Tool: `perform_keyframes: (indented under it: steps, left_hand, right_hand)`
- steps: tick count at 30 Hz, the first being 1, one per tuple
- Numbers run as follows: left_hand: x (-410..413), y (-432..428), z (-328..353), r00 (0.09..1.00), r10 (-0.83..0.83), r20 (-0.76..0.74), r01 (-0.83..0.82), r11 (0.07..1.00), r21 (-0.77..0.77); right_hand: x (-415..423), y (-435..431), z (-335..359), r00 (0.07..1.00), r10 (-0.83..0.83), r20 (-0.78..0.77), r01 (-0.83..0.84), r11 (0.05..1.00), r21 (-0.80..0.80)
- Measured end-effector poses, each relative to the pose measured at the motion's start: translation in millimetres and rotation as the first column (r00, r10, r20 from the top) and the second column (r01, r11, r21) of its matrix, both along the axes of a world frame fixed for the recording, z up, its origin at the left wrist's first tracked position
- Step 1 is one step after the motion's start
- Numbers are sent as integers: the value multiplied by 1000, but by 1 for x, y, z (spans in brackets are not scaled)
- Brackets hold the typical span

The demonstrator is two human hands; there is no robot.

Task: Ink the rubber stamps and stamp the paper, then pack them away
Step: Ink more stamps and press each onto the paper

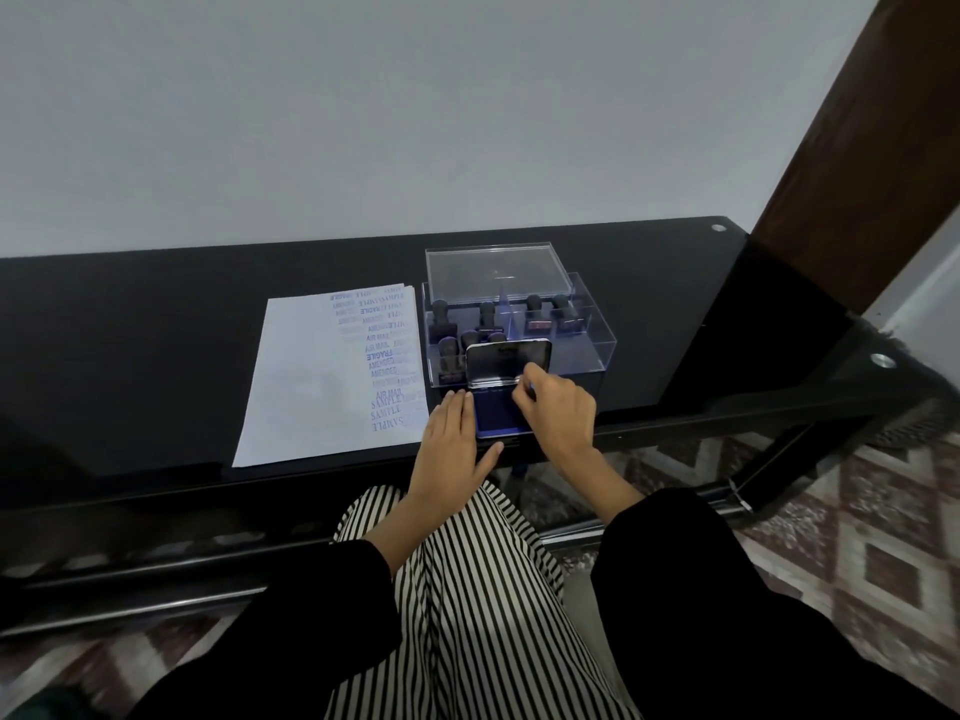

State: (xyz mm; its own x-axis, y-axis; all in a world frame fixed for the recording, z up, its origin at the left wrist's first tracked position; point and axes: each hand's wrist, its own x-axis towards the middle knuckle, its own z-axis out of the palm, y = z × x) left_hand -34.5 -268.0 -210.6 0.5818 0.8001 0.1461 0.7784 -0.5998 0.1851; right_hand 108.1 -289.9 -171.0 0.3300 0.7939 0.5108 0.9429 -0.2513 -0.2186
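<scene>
A blue ink pad [496, 415] lies at the table's front edge with its metal lid [506, 362] standing upright. My right hand [558, 413] pinches the lid's lower right corner. Flat against the pad's left side rests my left hand [452, 449], fingers straight, thumb along the front. Behind the lid stands a clear plastic box [587, 345] holding several dark-handled rubber stamps [535, 309] in compartments. To the left lies a white sheet of paper [306, 387], its right part covered with blue stamped words.
The clear box lid [493, 272] leans at the back of the box. The black glass table [156, 324] stands against a white wall. A dark wooden door frame [857, 148] rises at the right. My striped lap is below the table edge.
</scene>
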Motion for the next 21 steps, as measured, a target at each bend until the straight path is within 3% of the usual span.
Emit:
perform_keyframes:
  steps: [9, 21]
  left_hand:
    - [2, 1, -7, 1000, 28, -6, -28, 998, 55]
    - [1, 2, -6, 999, 14, -32, -13, 1000, 22]
  right_hand:
    - [4, 11, -13, 999, -1, 48, -4, 995, 102]
    - [5, 24, -15, 996, -39, 78, 31, 995, 97]
